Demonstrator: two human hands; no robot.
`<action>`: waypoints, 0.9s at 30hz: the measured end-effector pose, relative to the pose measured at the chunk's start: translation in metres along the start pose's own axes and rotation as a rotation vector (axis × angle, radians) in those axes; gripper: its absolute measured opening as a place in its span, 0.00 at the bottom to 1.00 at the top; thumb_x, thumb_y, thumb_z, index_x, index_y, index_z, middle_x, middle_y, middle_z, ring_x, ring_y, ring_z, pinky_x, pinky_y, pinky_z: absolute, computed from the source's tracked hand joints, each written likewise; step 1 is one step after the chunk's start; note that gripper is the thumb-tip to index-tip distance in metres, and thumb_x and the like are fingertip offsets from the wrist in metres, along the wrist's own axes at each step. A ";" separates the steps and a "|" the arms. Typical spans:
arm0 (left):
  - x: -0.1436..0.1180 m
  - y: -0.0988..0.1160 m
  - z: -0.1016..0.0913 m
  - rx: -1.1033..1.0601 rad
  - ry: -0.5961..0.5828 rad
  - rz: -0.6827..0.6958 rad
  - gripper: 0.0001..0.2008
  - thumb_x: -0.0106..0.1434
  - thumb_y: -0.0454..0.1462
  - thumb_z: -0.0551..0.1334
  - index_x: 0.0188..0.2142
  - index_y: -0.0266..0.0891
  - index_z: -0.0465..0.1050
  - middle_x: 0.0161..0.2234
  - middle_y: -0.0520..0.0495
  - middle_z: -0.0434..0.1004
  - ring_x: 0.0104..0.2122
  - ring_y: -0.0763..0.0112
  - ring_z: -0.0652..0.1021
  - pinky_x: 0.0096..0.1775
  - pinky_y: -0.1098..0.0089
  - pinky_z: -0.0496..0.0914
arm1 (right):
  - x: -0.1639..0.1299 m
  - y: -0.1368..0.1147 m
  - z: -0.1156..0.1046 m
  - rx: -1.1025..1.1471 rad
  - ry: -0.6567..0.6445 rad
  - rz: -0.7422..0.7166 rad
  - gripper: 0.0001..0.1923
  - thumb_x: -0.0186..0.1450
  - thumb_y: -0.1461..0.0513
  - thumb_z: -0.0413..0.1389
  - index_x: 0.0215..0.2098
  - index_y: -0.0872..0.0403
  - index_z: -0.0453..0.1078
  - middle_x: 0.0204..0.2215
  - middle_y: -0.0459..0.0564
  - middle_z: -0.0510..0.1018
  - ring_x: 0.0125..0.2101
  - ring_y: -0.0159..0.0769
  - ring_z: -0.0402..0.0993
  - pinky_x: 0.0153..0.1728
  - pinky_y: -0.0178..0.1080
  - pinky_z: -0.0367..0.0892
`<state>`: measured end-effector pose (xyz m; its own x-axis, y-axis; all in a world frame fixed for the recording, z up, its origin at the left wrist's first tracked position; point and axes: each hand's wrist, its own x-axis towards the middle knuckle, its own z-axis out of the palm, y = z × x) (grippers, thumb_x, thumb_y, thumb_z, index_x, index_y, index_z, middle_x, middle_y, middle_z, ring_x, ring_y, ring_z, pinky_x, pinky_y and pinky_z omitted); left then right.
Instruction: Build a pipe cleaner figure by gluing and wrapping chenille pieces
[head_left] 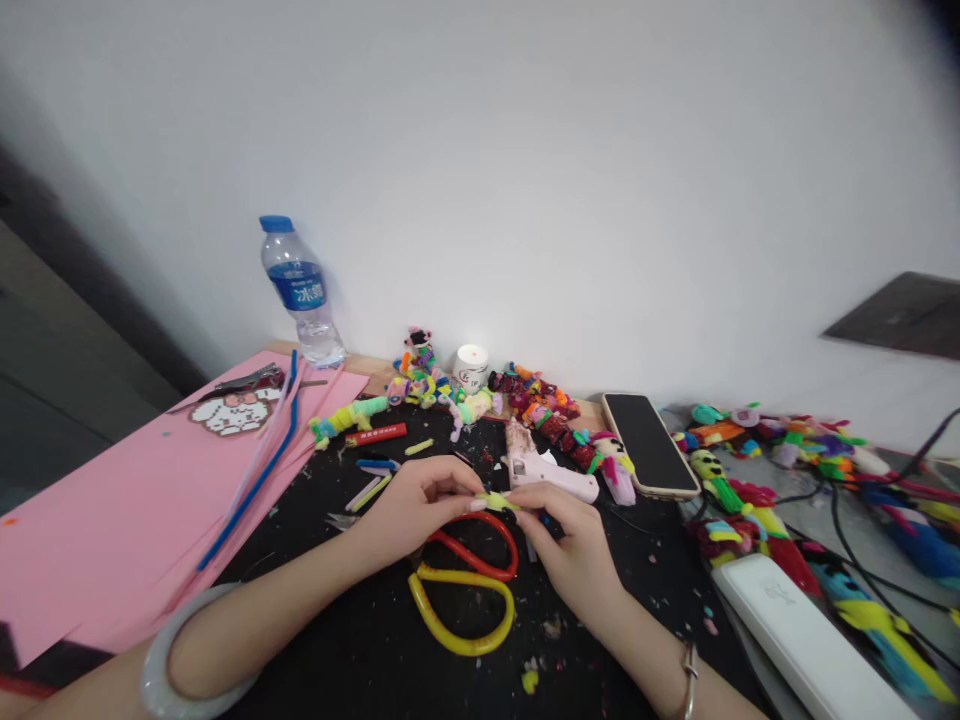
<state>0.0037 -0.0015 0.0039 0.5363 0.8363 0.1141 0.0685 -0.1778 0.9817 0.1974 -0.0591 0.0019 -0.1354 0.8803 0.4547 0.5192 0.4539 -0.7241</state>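
Left hand (420, 505) and right hand (568, 535) pinched a yellow-green piece (493, 500) over a dark mat

In the head view, the small fuzzy yellow-green piece was at the middle of the work area, raised between the two hands; the left thumb and fingers closed narrowly on its left end, while the right thumb and fingers gripped its right end; a dark bit showed at its lower edge, too small to make out. A pale bangle (154, 655) circled the left forearm; a thin metal bracelet (689, 668) sat at the right wrist.

Just below the fingers a red loop (513, 552) and a yellow loop (442, 636) lay on the dark mat (322, 650), shaped like scissor handles; whether they joined the metal tips left of the left hand could not be told. Behind the right hand lay a pale pink glue gun (559, 480); a phone (651, 448) rested to its right, screen dark; a white cup (471, 372) stood near the wall among colourful fuzzy figures.

To the left, a blue stem (283, 450) lay across pink sheets (112, 500); a bottle (296, 288) with a blue cap stood beyond them; to the right, a white case (814, 635) lay beside more fuzzy figures and black cables.
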 end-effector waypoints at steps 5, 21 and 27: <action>0.001 0.000 0.000 -0.023 0.004 -0.033 0.04 0.55 0.35 0.64 0.30 0.35 0.73 0.30 0.49 0.76 0.31 0.71 0.75 0.35 0.72 0.69 | -0.002 0.001 0.001 -0.027 0.019 0.024 0.08 0.61 0.68 0.54 0.37 0.54 0.72 0.29 0.47 0.77 0.28 0.32 0.72 0.31 0.34 0.68; 0.003 0.001 -0.002 0.089 -0.020 0.026 0.03 0.56 0.32 0.62 0.30 0.35 0.76 0.32 0.48 0.76 0.34 0.70 0.76 0.38 0.72 0.68 | -0.001 0.003 0.004 0.015 -0.001 0.024 0.07 0.61 0.69 0.54 0.35 0.53 0.72 0.33 0.48 0.79 0.34 0.34 0.74 0.36 0.34 0.68; 0.002 0.003 -0.003 0.125 -0.015 0.050 0.04 0.56 0.31 0.63 0.29 0.35 0.77 0.31 0.47 0.77 0.32 0.71 0.76 0.36 0.73 0.69 | 0.000 0.002 0.003 0.030 -0.013 0.038 0.08 0.61 0.69 0.55 0.34 0.53 0.73 0.31 0.47 0.79 0.33 0.33 0.74 0.36 0.34 0.68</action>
<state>0.0024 0.0013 0.0079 0.5541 0.8170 0.1594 0.1451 -0.2834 0.9480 0.1958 -0.0578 -0.0014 -0.1270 0.8987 0.4198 0.4985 0.4237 -0.7563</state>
